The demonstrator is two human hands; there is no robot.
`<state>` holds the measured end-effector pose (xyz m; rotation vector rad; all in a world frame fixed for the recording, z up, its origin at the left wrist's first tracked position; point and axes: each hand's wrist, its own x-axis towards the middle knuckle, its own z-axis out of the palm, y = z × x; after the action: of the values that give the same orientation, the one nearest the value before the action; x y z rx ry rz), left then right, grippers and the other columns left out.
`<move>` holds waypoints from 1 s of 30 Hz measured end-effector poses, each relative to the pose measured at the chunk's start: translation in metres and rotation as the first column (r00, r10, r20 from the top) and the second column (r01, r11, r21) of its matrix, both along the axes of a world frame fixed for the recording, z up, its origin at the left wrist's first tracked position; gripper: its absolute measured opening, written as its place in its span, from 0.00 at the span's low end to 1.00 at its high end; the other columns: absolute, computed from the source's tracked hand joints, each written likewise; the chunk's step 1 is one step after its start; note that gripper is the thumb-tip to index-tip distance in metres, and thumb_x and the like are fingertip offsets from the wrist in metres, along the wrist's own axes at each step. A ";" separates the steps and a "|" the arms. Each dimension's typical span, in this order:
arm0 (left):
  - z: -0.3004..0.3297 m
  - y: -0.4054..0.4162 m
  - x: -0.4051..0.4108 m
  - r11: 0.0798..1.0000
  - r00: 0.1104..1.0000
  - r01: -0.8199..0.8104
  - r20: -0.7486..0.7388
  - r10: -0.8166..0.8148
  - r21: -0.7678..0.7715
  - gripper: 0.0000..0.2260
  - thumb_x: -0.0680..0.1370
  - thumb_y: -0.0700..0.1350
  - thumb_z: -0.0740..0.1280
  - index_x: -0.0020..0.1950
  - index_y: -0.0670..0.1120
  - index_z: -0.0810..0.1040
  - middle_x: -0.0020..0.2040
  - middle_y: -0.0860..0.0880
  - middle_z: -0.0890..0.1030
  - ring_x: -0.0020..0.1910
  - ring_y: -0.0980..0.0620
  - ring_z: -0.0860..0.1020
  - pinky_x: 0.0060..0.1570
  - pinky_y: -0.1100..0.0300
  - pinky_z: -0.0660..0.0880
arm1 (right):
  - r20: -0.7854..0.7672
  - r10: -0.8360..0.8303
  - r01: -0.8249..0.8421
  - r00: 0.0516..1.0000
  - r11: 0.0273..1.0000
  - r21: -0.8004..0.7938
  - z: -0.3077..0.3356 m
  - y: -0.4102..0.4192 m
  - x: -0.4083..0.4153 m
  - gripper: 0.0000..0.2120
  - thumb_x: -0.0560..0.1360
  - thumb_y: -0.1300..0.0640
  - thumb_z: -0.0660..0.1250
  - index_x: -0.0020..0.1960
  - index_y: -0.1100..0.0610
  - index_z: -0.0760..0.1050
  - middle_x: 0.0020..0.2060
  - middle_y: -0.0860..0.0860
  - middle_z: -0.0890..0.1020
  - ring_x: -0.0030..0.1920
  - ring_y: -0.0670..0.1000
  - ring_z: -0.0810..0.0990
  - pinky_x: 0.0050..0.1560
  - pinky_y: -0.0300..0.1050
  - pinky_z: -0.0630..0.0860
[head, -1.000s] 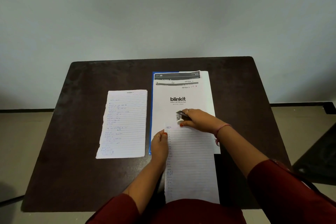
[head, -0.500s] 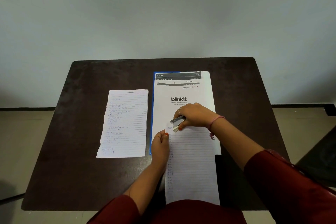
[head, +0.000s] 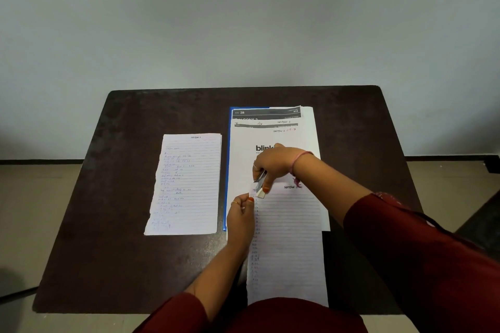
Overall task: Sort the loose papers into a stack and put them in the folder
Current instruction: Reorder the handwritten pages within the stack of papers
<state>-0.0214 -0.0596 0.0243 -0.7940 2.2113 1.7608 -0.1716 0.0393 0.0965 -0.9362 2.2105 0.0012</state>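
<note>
Right hand grips a small stapler, fingers curled over its top, the tool angled down toward the near left with its nose at the far left corner of the lined sheets. Left hand pinches that same corner between thumb and forefinger, just beside the stapler's nose; whether the jaw has closed on the paper cannot be told. The lined sheets run from under the hands to the near table edge, their far part overlapping the printed papers, which carry a "blinkit" logo and a dark header band. Those printed papers lie on a blue folder, of which only the left edge strip and far left corner show. To the left, apart from the folder, a separate lined page with handwriting and a ragged left edge lies flat. All rests on a dark brown table. A pink band circles the right wrist; both sleeves are dark red.
</note>
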 end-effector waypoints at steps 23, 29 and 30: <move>0.000 -0.003 -0.004 0.991 0.999 0.038 0.027 -0.042 0.125 0.18 0.76 0.52 0.69 0.62 0.46 0.74 0.55 0.49 0.81 0.51 0.53 0.80 0.49 0.59 0.79 | 0.003 0.117 -0.117 0.993 0.988 0.099 0.002 -0.020 -0.005 0.15 0.74 0.50 0.70 0.59 0.54 0.77 0.53 0.50 0.80 0.56 0.51 0.73 0.64 0.50 0.58; 0.000 -0.008 -0.008 0.997 0.999 0.050 0.014 -0.050 0.060 0.14 0.75 0.50 0.70 0.57 0.44 0.77 0.51 0.48 0.82 0.49 0.50 0.81 0.47 0.58 0.78 | -0.016 0.179 -0.176 0.984 0.977 0.119 -0.003 -0.024 -0.007 0.15 0.73 0.48 0.70 0.58 0.52 0.77 0.52 0.48 0.80 0.55 0.50 0.73 0.64 0.52 0.56; 0.000 -0.009 -0.010 0.997 0.998 0.056 0.016 -0.057 0.051 0.14 0.75 0.50 0.70 0.56 0.43 0.77 0.51 0.48 0.82 0.49 0.49 0.81 0.47 0.57 0.78 | -0.021 0.187 -0.183 0.982 0.976 0.121 -0.004 -0.024 -0.007 0.14 0.74 0.49 0.70 0.57 0.52 0.78 0.52 0.48 0.80 0.55 0.50 0.73 0.64 0.52 0.56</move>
<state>-0.0310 -0.0684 0.0242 -0.7258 2.1481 1.7689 -0.1788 0.0158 0.0928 -1.0784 2.1190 0.2341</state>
